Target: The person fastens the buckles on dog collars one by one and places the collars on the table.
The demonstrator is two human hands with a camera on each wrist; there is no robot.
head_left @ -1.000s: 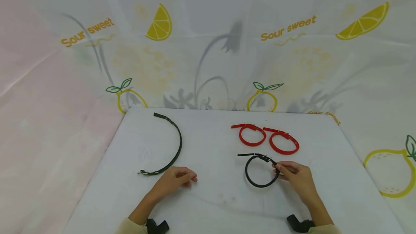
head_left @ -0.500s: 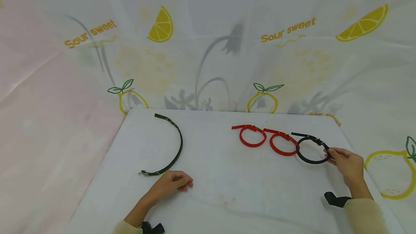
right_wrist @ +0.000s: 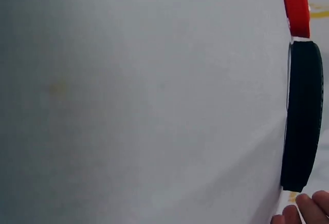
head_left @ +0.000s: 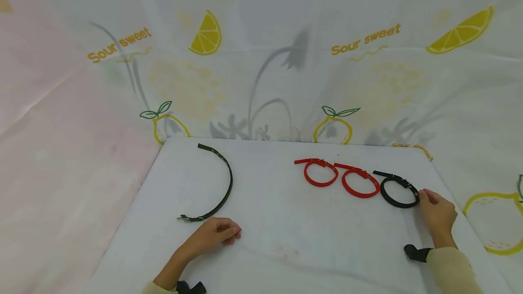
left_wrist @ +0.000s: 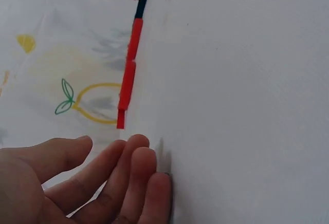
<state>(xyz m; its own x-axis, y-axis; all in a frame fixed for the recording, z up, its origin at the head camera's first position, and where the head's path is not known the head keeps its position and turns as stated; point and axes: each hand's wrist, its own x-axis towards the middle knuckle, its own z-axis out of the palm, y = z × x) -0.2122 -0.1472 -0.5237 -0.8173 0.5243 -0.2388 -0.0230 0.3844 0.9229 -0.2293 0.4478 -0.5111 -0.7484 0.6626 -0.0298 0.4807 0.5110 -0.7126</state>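
Observation:
A black buckled collar (head_left: 402, 182), fastened into a ring, lies on the white table at the right. At its right edge is my right hand (head_left: 439, 212), with the fingertips close beside the ring. In the right wrist view a slight gap shows between those fingers (right_wrist: 307, 209) and the collar's end (right_wrist: 303, 116). Two red collars (head_left: 321, 184), also fastened into rings, sit in a row to its left. My left hand (head_left: 214, 235) rests on the table, fingers loosely bent and holding nothing. Just behind it a dark collar (head_left: 231, 180) lies unfastened in a curve, metal buckle toward me.
The white tabletop (head_left: 282, 221) ends at the back against a hanging cloth (head_left: 261, 26) printed with lemons and lettering. Each wrist carries a black camera mount (head_left: 416, 254) near the sleeve.
My right hand has carried the black collar right and back, and set it down beside the red ones; its fingers have now come off the ring. The left hand stays almost where it was.

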